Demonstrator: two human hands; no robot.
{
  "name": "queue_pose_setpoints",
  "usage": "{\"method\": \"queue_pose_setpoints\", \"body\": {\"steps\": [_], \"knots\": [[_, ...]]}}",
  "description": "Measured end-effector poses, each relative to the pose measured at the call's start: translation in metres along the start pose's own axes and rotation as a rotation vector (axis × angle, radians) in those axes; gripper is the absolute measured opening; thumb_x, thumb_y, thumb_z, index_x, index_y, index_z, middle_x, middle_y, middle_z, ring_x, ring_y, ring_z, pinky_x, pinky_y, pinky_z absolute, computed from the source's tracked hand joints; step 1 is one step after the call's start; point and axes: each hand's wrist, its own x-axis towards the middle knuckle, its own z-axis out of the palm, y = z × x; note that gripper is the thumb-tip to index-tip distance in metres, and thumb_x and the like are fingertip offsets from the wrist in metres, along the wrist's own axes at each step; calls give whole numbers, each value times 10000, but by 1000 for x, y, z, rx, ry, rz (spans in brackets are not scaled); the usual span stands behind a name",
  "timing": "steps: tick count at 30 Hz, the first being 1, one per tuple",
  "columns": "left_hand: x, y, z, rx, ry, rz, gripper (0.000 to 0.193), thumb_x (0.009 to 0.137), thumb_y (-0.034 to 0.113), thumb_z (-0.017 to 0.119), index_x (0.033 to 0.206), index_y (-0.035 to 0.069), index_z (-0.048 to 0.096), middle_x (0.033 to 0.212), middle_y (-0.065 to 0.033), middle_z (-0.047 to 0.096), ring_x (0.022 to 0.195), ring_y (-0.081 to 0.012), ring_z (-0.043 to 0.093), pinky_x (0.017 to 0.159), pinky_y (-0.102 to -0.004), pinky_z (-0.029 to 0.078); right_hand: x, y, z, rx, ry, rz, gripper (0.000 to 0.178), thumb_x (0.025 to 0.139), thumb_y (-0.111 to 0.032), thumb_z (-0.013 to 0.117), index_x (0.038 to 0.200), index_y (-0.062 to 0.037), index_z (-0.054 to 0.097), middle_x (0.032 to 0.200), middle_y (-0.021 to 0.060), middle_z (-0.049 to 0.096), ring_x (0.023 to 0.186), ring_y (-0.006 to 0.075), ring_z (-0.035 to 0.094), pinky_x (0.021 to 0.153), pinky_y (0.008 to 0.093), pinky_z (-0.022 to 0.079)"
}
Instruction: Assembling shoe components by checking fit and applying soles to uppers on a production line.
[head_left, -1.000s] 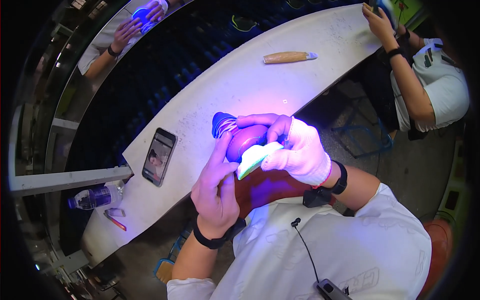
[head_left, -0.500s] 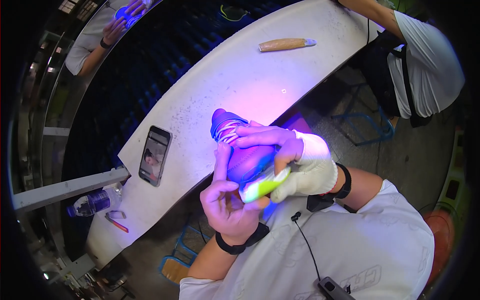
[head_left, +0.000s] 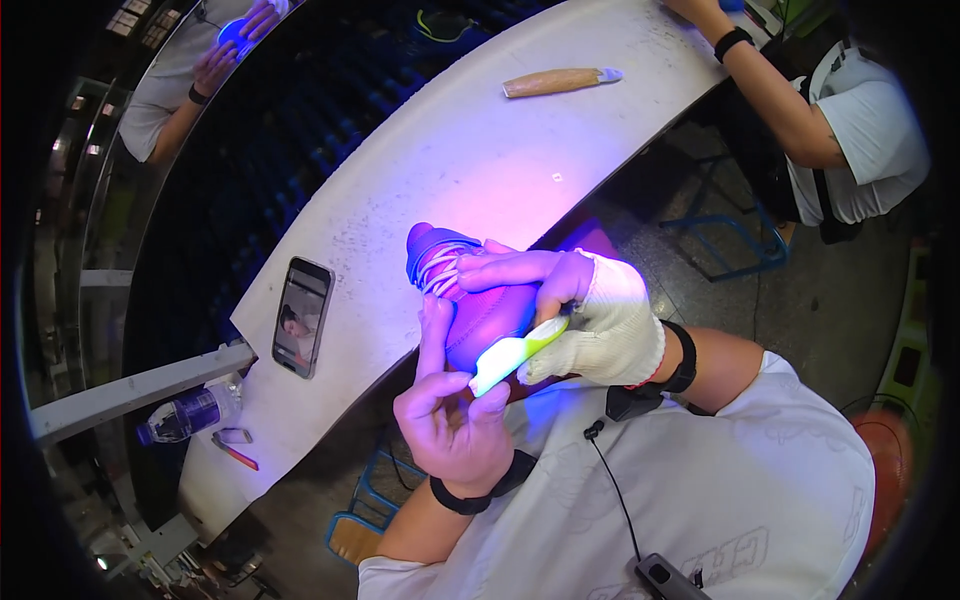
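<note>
- White, lit violet near its middle, the curved table [head_left: 380,200] runs from lower left to upper right.
- A co-worker [head_left: 865,130] in a white shirt sits at its upper right end, an arm reaching toward the tabletop.
- A blue-framed stool [head_left: 735,245] stands on the floor at the right.
- The laced shoe [head_left: 490,315], tinted purple, is between the person's two hands at the table's near edge, its rounded end toward the person's body; whether it touches the table I cannot tell.
- The right hand [head_left: 603,310], in a white glove with bare fingers, lies around the shoe's right side, fingers stretched toward the laces, thumb at the strip.
- The bare left hand [head_left: 455,420] is narrowed on the strip's left end, one finger extended up along the shoe.
- A clear bottle [head_left: 195,412] with a purple label lies on its side at the left.
- A phone [head_left: 303,317], its screen lit, lies on the table near the bottle.
- A wooden-handled tool [head_left: 560,82] lies farther up the tabletop.
- The yellow-green strip [head_left: 518,354], glowing white in part, sits against the shoe's rounded end.
- A small red-handled item [head_left: 238,452] lies just beside the bottle.
</note>
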Motion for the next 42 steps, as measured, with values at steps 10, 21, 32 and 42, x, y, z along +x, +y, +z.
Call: {"method": "queue_pose_setpoints", "body": {"steps": [10,21,32,42], "knots": [[-10,-2,-11,396,99,67,232,1057,155,693,1053,5,516,1100,-170,617,932,-213,614,786,-361,531,2,-10,-6,-148,96,-61,339,794,-179,939,811,2,652,1251,211,759,1144,367,747,917,381,602],[18,16,-19,348,176,51,331,1009,218,728,1200,-42,656,1212,-207,668,1132,-318,639,997,-456,516,25,-30,15,-25,-185,-84,237,1037,-244,705,1062,-16,765,1028,141,702,957,298,635,911,437,515],[31,48,-12,564,-5,-75,471,1122,355,521,1273,-66,669,1274,-218,682,1208,-348,611,1101,-484,434,31,-36,13,-297,-288,-113,312,1062,-319,657,1028,-30,766,1028,136,700,966,308,615,901,473,504],[27,21,-28,-7,82,-42,429,1149,304,466,1324,-80,544,1403,-323,606,1315,-406,613,1161,-527,458,23,0,11,-680,-82,-279,428,810,-392,844,1014,-35,725,1144,182,715,1015,409,700,879,475,589]]}}
